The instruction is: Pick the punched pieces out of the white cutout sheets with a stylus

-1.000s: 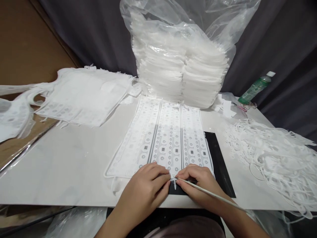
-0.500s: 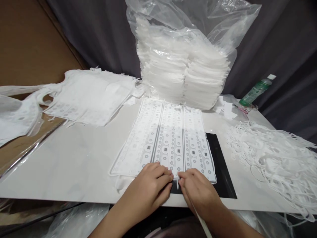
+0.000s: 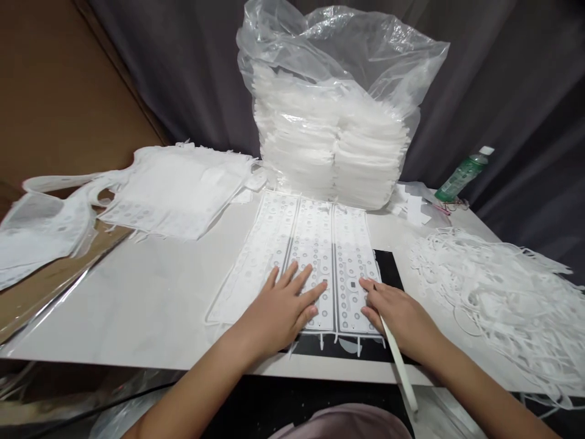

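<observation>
The left hand (image 3: 283,305) lies open, fingers spread flat on the die-cut white sheet (image 3: 315,244), which rests mid-way across the surface (image 3: 150,292), its near edge over a black mat (image 3: 390,268). At its 3 o'clock the right hand (image 3: 397,314) grips a thin white strip (image 3: 401,366), fingertips touching the sheet. A bag of stacked sheets (image 3: 333,146) stands at 12 o'clock, tangled white trimmings (image 3: 493,286) at 3.

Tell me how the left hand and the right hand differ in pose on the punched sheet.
The left hand lies flat with fingers spread; the right hand is curled. The left hand holds nothing; the right hand grips a thin white strip. Both rest on the punched sheet.
</observation>
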{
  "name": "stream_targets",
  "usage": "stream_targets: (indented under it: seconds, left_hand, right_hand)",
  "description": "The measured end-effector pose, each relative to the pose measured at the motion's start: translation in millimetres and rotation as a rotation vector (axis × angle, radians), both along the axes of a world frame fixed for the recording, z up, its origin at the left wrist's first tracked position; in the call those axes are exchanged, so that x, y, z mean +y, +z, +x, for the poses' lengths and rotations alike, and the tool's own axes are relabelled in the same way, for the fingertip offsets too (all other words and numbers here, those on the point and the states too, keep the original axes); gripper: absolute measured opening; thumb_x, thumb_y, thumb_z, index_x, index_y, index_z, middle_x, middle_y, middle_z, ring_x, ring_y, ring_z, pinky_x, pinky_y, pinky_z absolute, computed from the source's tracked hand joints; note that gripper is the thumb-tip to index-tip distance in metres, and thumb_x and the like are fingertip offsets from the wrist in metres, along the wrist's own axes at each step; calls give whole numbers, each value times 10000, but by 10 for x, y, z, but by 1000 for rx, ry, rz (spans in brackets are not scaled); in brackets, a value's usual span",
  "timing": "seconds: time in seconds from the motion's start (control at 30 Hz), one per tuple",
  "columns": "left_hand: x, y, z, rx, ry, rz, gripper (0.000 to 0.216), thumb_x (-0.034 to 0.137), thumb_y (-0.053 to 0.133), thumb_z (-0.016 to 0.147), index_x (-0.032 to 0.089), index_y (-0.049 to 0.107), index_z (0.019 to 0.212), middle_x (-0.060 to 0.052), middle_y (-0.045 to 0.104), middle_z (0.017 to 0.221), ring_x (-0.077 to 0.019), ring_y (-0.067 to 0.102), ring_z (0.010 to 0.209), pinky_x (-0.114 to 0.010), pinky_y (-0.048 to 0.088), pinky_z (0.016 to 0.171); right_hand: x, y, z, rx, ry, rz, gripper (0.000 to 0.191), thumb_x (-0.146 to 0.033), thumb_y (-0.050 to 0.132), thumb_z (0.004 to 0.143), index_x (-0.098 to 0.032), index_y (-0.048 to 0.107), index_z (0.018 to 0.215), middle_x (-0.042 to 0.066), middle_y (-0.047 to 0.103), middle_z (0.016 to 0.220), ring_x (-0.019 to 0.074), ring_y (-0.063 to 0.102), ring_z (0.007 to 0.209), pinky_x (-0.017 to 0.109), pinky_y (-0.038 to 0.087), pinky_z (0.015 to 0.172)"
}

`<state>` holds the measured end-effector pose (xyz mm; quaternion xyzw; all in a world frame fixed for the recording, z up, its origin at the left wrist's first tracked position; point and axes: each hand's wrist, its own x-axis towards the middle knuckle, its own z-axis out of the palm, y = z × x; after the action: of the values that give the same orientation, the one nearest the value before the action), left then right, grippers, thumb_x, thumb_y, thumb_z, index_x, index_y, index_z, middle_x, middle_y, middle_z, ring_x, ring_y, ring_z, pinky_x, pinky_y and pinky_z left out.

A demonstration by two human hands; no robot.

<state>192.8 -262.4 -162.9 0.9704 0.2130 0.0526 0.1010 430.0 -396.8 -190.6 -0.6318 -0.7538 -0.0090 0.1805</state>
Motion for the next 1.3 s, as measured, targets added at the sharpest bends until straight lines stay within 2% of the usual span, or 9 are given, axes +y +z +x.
stream_targets:
  seconds: [0.1, 0.2, 0.33, 0.43, 0.73, 0.93, 1.0, 1.13, 1.3]
  left_hand:
    - [-100, -101, 104, 21, -5, -32, 468, 365, 369, 987, 329, 314, 1450, -119, 264, 1532, -391, 183, 1402, -669, 256, 1024]
    - [-200, -99, 192, -10, -4, -63, 447, 338, 401, 977, 291, 380, 1421, -155, 296, 1512, -425, 186, 1391, -725, 254, 981]
    - [-215, 1, 248, -71, -120, -140, 207, 209, 460, 954, 213, 653, 1029, -100, 514, 1357, -350, 337, 1350, -700, 238, 1031]
    - [-198, 55, 266, -151, -207, -145, 136, 176, 550, 908, 192, 655, 823, -68, 576, 1263, -298, 406, 1303, -632, 246, 1078]
    - [-187, 204, 439, -88, -340, -152, 123, 90, 638, 817, 164, 620, 720, -48, 577, 1090, -219, 537, 1033, -490, 336, 1032]
    - [-213, 231, 532, -6, -389, -36, 159, 64, 552, 831, 164, 588, 713, -40, 550, 909, -193, 483, 859, -365, 401, 863]
    - [-241, 221, 547, 31, -379, 21, 151, 38, 540, 798, 164, 579, 724, -42, 530, 865, -195, 467, 823, -364, 402, 845]
    - [-284, 190, 555, 55, -389, 113, 132, 26, 560, 732, 155, 578, 753, -53, 523, 876, -207, 470, 845, -411, 362, 944]
    - [-304, 145, 518, 63, -374, 173, 104, 52, 517, 785, 144, 567, 793, -70, 523, 886, -214, 458, 830, -370, 406, 853]
  right_hand:
    - [-43, 47, 151, -11, -34, -66, 192, -236, 489, 918, -183, 602, 1064, 137, 646, 1210, 278, 636, 1083, 484, 548, 879]
    - [-117, 93, 300, -22, -77, -124, 317, -272, 503, 920, -206, 554, 1226, 117, 666, 1179, 268, 649, 1060, 501, 525, 918]
    - [-201, 95, 389, 21, -92, -137, 308, -271, 471, 935, -223, 569, 1223, 95, 656, 1205, 255, 635, 1092, 510, 486, 981]
    - [-236, 71, 381, 85, -109, -119, 274, -263, 467, 937, -232, 596, 1176, 81, 625, 1261, 252, 612, 1133, 500, 479, 997]
    - [-261, 27, 372, 115, -95, -109, 271, -208, 464, 929, -202, 587, 1170, 104, 615, 1271, 257, 583, 1174, 519, 450, 1026]
    - [-255, 45, 360, 103, -98, -166, 183, -216, 433, 942, -187, 611, 972, 115, 586, 1308, 256, 536, 1230, 502, 419, 1059]
    - [-257, 36, 370, 85, -96, -178, 181, -220, 426, 946, -187, 604, 954, 119, 577, 1318, 254, 528, 1239, 496, 412, 1067]
    - [-271, 15, 398, 41, -90, -154, 189, -214, 423, 950, -181, 588, 1035, 126, 595, 1293, 251, 532, 1234, 500, 423, 1056]
    - [-278, 105, 186, 18, -2, -59, 185, -210, 414, 954, -160, 591, 973, 144, 573, 1316, 250, 532, 1232, 494, 420, 1058]
